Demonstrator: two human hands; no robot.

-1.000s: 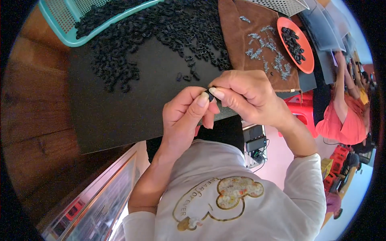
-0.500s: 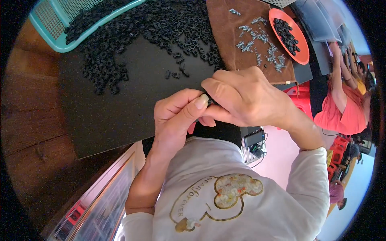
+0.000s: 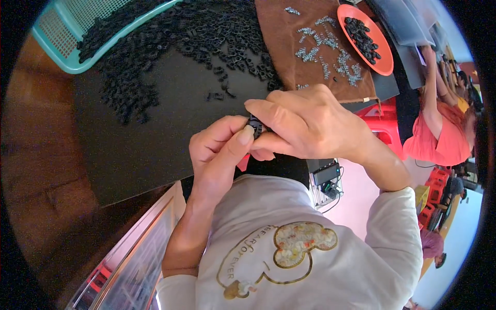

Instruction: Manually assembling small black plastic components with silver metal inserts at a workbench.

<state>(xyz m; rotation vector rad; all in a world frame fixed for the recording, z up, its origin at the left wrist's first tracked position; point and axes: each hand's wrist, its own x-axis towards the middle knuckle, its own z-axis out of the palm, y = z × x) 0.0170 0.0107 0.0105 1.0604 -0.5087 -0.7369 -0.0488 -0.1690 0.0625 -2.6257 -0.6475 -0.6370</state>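
A small black plastic part is held in front of my chest, over the table's near edge. My left hand pinches it between thumb and fingers. From the other side my right hand closes on it, index finger above and thumb below; the fingers cover much of the part. Beyond my hands a large heap of similar black plastic parts spreads over the dark mat, with a few loose ones nearest me. Small metal coil springs lie scattered on a brown cloth to the right.
An orange dish of small black pieces stands on the far right. At the far left a teal mesh basket spills black parts. A red stool and a dark electronic box with cables are at right; another person sits beyond.
Both hands have shifted slightly left with the black part, and more of it shows between the fingers. The view has moved a little too.
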